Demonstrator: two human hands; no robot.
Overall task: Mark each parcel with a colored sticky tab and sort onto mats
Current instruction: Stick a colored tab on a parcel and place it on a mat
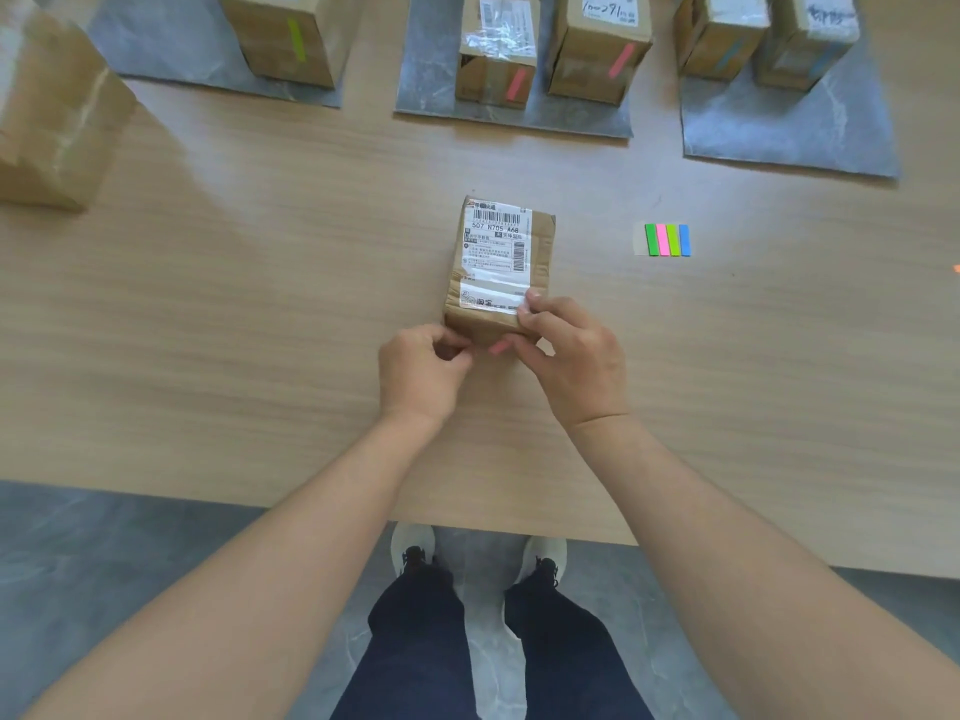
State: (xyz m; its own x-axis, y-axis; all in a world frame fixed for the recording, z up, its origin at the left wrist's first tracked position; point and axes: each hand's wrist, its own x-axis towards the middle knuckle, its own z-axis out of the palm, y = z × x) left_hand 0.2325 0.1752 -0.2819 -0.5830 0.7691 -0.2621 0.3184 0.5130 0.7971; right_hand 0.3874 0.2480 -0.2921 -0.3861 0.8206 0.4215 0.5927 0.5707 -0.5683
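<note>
A small brown parcel [498, 262] with a white shipping label lies on the wooden table [260, 304] in front of me. My right hand [569, 356] holds its near right corner, thumb and fingers curled round the edge. A pink sticky tab [500, 347] shows on the parcel's near side, between my hands. My left hand [423, 368] is at the near left corner with its fingers curled at the box's edge. The pad of coloured tabs [667, 240], green, pink, green and blue, lies to the right.
Three grey mats lie at the back: the left mat [171, 54] bears a green-tabbed box, the middle mat [431, 75] two pink-tabbed boxes, the right mat [779, 132] two blue-tabbed boxes. A larger taped box [52, 111] stands at far left. The table's near edge is just below my wrists.
</note>
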